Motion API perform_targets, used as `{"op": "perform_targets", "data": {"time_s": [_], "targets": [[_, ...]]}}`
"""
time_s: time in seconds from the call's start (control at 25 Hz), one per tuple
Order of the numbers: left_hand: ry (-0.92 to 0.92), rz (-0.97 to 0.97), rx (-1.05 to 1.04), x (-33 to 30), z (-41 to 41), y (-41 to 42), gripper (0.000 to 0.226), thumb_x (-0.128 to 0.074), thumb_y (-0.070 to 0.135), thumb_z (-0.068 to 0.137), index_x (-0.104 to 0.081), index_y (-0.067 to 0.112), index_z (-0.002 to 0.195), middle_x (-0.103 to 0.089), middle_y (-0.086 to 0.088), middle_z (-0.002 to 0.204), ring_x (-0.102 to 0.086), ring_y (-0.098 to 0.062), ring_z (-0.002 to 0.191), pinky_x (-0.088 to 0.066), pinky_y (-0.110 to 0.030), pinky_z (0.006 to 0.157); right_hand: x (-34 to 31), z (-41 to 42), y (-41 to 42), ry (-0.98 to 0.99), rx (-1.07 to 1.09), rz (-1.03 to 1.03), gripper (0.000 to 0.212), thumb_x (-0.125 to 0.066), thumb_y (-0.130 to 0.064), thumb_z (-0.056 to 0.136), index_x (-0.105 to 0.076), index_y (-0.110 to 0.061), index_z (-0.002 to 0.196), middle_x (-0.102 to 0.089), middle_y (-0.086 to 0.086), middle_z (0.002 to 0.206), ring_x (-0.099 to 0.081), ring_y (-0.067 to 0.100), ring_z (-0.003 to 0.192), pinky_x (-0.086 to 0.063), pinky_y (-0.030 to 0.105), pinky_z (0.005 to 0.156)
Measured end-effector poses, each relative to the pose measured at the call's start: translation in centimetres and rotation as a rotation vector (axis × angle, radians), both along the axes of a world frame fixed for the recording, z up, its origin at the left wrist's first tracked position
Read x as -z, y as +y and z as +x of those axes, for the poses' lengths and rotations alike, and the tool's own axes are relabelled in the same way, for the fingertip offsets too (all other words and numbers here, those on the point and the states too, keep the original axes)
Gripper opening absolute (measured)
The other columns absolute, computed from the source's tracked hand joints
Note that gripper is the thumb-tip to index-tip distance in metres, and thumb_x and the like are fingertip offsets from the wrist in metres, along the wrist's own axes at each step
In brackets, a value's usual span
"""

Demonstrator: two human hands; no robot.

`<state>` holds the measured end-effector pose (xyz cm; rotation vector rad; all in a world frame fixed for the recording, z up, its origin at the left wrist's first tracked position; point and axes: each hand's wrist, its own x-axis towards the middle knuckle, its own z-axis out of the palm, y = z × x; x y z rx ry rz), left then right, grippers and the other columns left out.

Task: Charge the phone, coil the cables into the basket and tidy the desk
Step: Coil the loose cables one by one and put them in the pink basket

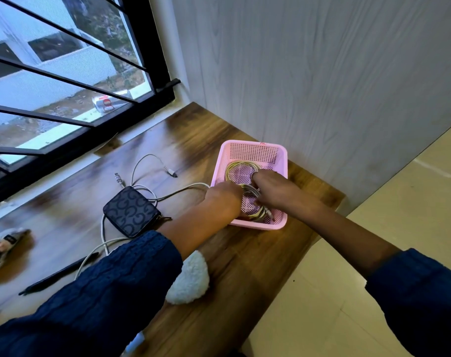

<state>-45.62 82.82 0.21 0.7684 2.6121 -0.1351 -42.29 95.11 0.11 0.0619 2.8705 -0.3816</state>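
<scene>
I see the wooden surface [234,253] running under the window, with the pink basket [255,150] at its two o'clock end against the wall. Both my hands reach into the basket: the left hand [223,199] and right hand [273,188] each curl around a coiled cable [252,193] lying inside, beside another coil [232,167] at twelve o'clock. At nine o'clock from the basket, loose white cables [147,161] trail round a dark patterned pouch [131,211].

both forearms reach forward, left hand [223,199] and right hand [273,188] close together, fingers curled.
</scene>
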Motion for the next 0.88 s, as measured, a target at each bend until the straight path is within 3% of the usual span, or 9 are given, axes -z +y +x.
{"op": "perform_targets", "data": {"time_s": [0.12, 0.28, 0.44, 0.52, 0.64, 0.76, 0.88], "targets": [[-0.021, 0.034, 0.01, -0.7, 0.2, -0.3, 0.045, -0.068, 0.036, 0.084, -0.059, 0.006, 0.115, -0.063, -0.01, 0.113, -0.063, -0.026, 0.102, -0.047, -0.031, 0.072, -0.3, 0.0, 0.2, -0.018, 0.0, -0.003, 0.041, -0.076, -0.024, 0.077, -0.058, -0.004, 0.108, -0.061, 0.016, 0.113, -0.058, 0.026, 0.101, -0.048, 0.034, 0.081], [0.0, 0.16, -0.06, -2.5, 1.0, -1.8, 0.047, -0.069, 0.031, 0.084, -0.056, 0.006, 0.122, -0.062, -0.013, 0.117, -0.062, -0.026, 0.102, -0.05, -0.031, 0.079, -1.4, -0.3, 0.0, 0.006, 0.009, -0.026, 0.04, -0.073, -0.025, 0.08, -0.06, -0.004, 0.112, -0.064, 0.015, 0.112, -0.059, 0.025, 0.094, -0.05, 0.033, 0.077], [0.156, 0.396, -0.132, -4.7, 1.3, -5.2, 0.04, -0.059, 0.038, 0.09, -0.06, 0.013, 0.122, -0.065, -0.006, 0.115, -0.064, -0.022, 0.097, -0.041, -0.02, 0.062, -3.5, -1.3, -1.1, 0.114, -0.032, -0.041, 0.036, -0.068, -0.023, 0.084, -0.061, -0.006, 0.115, -0.065, 0.012, 0.116, -0.06, 0.025, 0.097, -0.047, 0.029, 0.077], [0.21, 0.429, -0.24, -5.3, 0.9, -7.6, 0.038, -0.054, 0.044, 0.091, -0.06, 0.019, 0.119, -0.063, -0.004, 0.115, -0.062, -0.023, 0.101, -0.043, -0.023, 0.067, -4.2, -1.6, -2.3, 0.175, -0.071, -0.054, 0.03, -0.067, -0.022, 0.084, -0.065, -0.006, 0.109, -0.068, 0.013, 0.108, -0.061, 0.025, 0.089, -0.044, 0.028, 0.071], [0.222, 0.441, -0.384, -5.8, -0.8, -12.3, 0.036, -0.054, 0.05, 0.087, -0.064, 0.022, 0.108, -0.065, -0.005, 0.109, -0.061, -0.026, 0.102, -0.051, -0.037, 0.085, -4.6, -1.7, -3.8, 0.196, -0.128, -0.08, 0.027, -0.066, -0.021, 0.083, -0.066, -0.007, 0.106, -0.069, 0.014, 0.103, -0.062, 0.025, 0.087, -0.04, 0.027, 0.068], [0.219, 0.383, -0.523, -7.1, -2.3, -17.7, 0.036, -0.056, 0.044, 0.088, -0.069, 0.013, 0.1, -0.069, -0.011, 0.105, -0.063, -0.028, 0.096, -0.052, -0.037, 0.084, -5.0, -1.6, -5.4, 0.204, -0.197, -0.101, 0.033, -0.07, -0.026, 0.082, -0.065, -0.009, 0.11, -0.067, 0.013, 0.11, -0.062, 0.025, 0.097, -0.04, 0.024, 0.074], [0.183, 0.456, -0.688, -8.0, -2.7, -21.9, 0.037, -0.055, 0.033, 0.092, -0.07, 0.0, 0.096, -0.07, -0.019, 0.095, -0.067, -0.031, 0.084, -0.053, -0.034, 0.073, -5.7, -2.3, -8.0, 0.197, -0.232, -0.143, 0.035, -0.071, -0.024, 0.082, -0.064, -0.008, 0.112, -0.062, 0.012, 0.115, -0.06, 0.026, 0.102, -0.04, 0.024, 0.077]]}}
